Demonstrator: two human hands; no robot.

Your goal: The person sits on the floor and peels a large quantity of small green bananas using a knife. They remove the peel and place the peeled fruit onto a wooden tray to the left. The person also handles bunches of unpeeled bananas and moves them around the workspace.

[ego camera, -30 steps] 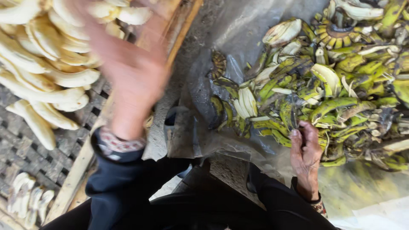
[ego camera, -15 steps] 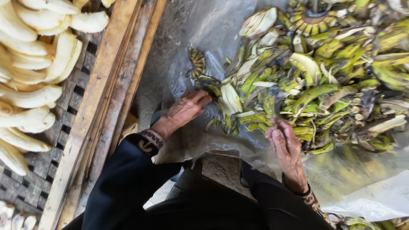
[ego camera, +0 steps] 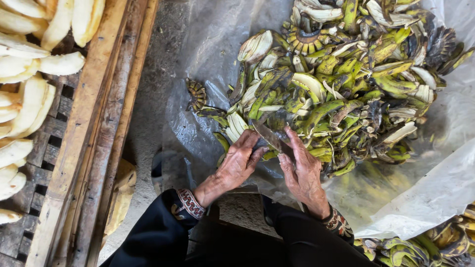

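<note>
- Because both hands meet at the near edge of the peel heap, the knife is the first worry: the right hand is closed on its handle end, and the dark blade runs up and to the left, right over the fingers of the left hand.
- The left hand is curled and pressing on something at the heap's edge; it looks like a green plantain piece, but the fingers hide it, so I cannot tell for sure. With the blade touching or just beside those fingertips, a slip on wet peel could cut them.
- The clear plastic sheet under the hands lies crumpled on the ground and looks slick; a push against it could make the piece skid out from under the hand.
- The heap of green and blackened peels is loose and piled high just beyond the hands. A tug at its foot could bring peels sliding over the blade and hide it.
- Well apart to the left, past the wooden rail, the peeled pale plantains lie on a slatted rack. Some rest near the rail's edge, and one seems to lie on the ground beside it, so a careless toss could lose more.
</note>
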